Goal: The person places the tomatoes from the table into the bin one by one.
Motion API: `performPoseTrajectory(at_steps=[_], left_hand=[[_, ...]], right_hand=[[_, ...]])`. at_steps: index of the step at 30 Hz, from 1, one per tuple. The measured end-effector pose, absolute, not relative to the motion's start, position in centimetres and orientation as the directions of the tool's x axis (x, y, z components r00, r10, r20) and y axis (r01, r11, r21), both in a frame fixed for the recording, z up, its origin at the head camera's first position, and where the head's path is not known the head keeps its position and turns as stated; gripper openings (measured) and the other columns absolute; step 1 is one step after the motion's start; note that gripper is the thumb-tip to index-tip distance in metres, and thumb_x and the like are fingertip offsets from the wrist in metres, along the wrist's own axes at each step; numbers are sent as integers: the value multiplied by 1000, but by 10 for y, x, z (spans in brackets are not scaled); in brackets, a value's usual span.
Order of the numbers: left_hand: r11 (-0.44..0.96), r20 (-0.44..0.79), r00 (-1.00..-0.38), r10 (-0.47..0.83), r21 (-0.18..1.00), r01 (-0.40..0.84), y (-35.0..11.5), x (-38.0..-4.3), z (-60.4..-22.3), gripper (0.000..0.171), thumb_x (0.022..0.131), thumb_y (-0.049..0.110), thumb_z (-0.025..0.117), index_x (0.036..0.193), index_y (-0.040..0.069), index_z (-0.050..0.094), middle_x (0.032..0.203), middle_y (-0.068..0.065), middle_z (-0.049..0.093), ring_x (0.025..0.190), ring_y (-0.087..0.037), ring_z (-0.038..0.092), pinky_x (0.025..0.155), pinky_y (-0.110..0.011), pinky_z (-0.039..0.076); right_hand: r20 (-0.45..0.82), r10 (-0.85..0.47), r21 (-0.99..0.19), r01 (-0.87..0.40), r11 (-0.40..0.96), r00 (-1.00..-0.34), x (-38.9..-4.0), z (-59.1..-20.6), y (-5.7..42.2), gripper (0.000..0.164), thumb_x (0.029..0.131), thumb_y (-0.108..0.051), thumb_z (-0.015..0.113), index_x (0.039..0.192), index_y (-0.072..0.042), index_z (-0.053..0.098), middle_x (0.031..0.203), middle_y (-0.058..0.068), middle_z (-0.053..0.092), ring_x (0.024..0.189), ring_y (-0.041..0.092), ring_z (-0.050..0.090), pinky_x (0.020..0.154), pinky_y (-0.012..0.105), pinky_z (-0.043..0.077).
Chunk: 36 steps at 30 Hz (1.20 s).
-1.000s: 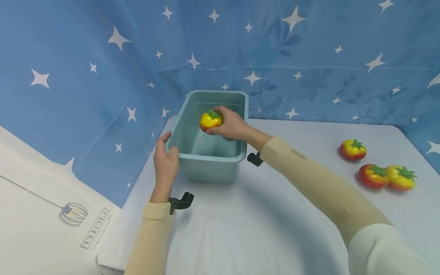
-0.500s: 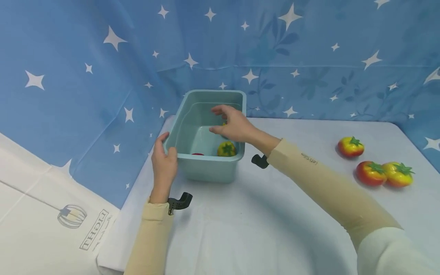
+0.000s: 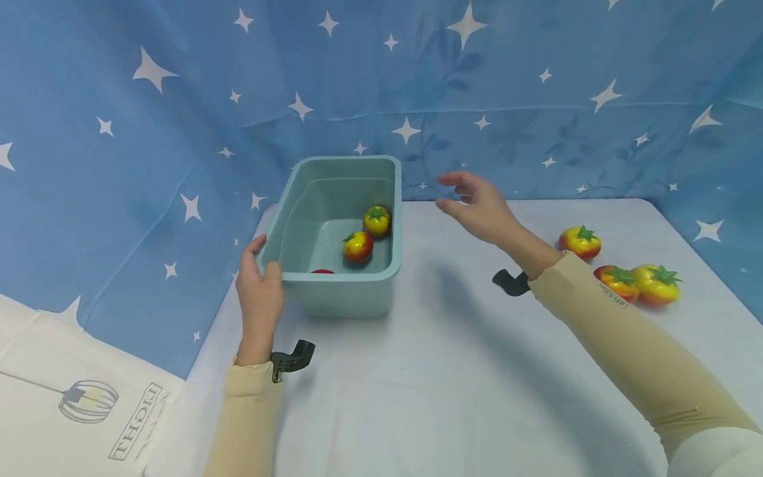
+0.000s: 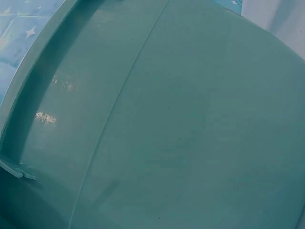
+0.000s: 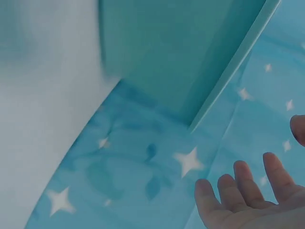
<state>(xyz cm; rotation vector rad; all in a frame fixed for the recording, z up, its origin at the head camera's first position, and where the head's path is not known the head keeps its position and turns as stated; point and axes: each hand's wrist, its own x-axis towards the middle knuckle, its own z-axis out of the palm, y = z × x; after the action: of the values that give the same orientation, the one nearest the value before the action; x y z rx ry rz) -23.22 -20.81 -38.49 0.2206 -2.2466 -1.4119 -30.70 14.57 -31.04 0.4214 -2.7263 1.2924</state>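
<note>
In the head view my left hand (image 3: 260, 291) holds the front left corner of a blue-green plastic bin (image 3: 334, 277), its thumb at the rim. Inside the bin lie two red-and-yellow toy tomatoes with green leaf tops, a rear tomato (image 3: 377, 222) and a nearer tomato (image 3: 357, 248). A red sliver (image 3: 323, 271) of another thing shows behind the front wall, mostly hidden. My right hand (image 3: 479, 209) hovers right of the bin, fingers spread and nothing in them. The right wrist view shows its fingers (image 5: 231, 193) apart from the bin wall (image 5: 167, 52). Only bin wall (image 4: 181, 119) fills most of the left wrist view.
Three more toy tomatoes sit on the right of the white-covered table (image 3: 417, 397): a back one (image 3: 579, 242), a red one (image 3: 616, 281) partly behind the right sleeve, and a yellow one (image 3: 656, 285). A blue starry curtain (image 3: 507, 99) hangs behind the table.
My right hand has let go of a toy tomato inside the bin and moved out to the right. My left hand stays at the bin's corner. The head view has shifted slightly rightward.
</note>
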Motion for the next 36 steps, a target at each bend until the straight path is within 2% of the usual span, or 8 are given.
performPoseTrajectory(at_steps=[6, 9, 17, 20, 22, 25, 32, 36], left_hand=[[447, 313, -868, -385, 886, 121, -211, -231, -385, 58, 89, 7, 35, 146, 13, 43, 134, -13, 52, 69, -24, 38, 64, -37, 32], [448, 328, -868, -374, 883, 140, -211, -232, -386, 57, 88, 7, 36, 145, 10, 44, 135, -13, 52, 63, -26, 33, 64, -37, 31], [447, 346, -869, -355, 879, 167, -210, -233, -389, 57, 88, 6, 37, 145, 8, 44, 138, -15, 51, 90, -29, 46, 72, -39, 33], [454, 347, -867, -358, 876, 164, -211, -233, -388, 57, 88, 6, 37, 145, 8, 43, 137, -16, 51, 91, -30, 48, 73, -40, 34], [451, 343, -867, -361, 878, 160, -211, -233, -387, 57, 88, 7, 37, 145, 8, 43, 135, -16, 52, 88, -30, 47, 72, -40, 34], [441, 332, -870, -364, 884, 153, -211, -232, -387, 57, 88, 7, 38, 145, 8, 43, 136, -16, 51, 95, -29, 48, 77, -41, 36], [437, 328, -875, -356, 886, 155, -212, -233, -386, 58, 89, 6, 37, 146, 12, 42, 138, -14, 51, 98, -29, 48, 76, -41, 36], [440, 332, -876, -351, 884, 159, -214, -234, -386, 58, 89, 7, 38, 146, 11, 43, 137, -14, 51, 99, -29, 49, 78, -41, 36]], right_hand=[[146, -118, -725, -187, 663, -982, -304, -319, 187, 54, 96, -37, 58, 144, -14, 47, 146, 10, 45, 134, 36, 41, 106, 54, 36], [138, -52, -724, -137, 676, -989, -301, -323, 207, 56, 96, -40, 56, 144, -12, 46, 147, 14, 43, 135, 39, 40, 104, 57, 37], [146, 87, -741, -51, 669, -986, -295, -327, 255, 61, 97, -44, 51, 148, -11, 41, 152, 18, 35, 138, 40, 34, 102, 61, 35], [148, 153, -713, 2, 701, -977, -301, -331, 273, 64, 97, -44, 49, 150, -10, 37, 155, 18, 29, 138, 42, 33, 102, 61, 35], [128, 206, -708, 56, 704, -970, -305, -335, 285, 66, 97, -44, 48, 152, -10, 33, 157, 19, 26, 139, 43, 30, 103, 61, 35], [89, 270, -701, 132, 700, -959, -309, -342, 302, 69, 97, -46, 46, 153, -9, 29, 157, 20, 25, 140, 43, 27, 104, 60, 33], [10, 344, -687, 244, 685, -939, -315, -357, 326, 76, 96, -50, 45, 155, -7, 23, 158, 23, 20, 141, 47, 21, 106, 62, 29], [-121, 342, -641, 336, 690, -932, -316, -366, 338, 85, 95, -51, 48, 154, 0, 16, 154, 33, 14, 135, 53, 21, 104, 65, 29]])
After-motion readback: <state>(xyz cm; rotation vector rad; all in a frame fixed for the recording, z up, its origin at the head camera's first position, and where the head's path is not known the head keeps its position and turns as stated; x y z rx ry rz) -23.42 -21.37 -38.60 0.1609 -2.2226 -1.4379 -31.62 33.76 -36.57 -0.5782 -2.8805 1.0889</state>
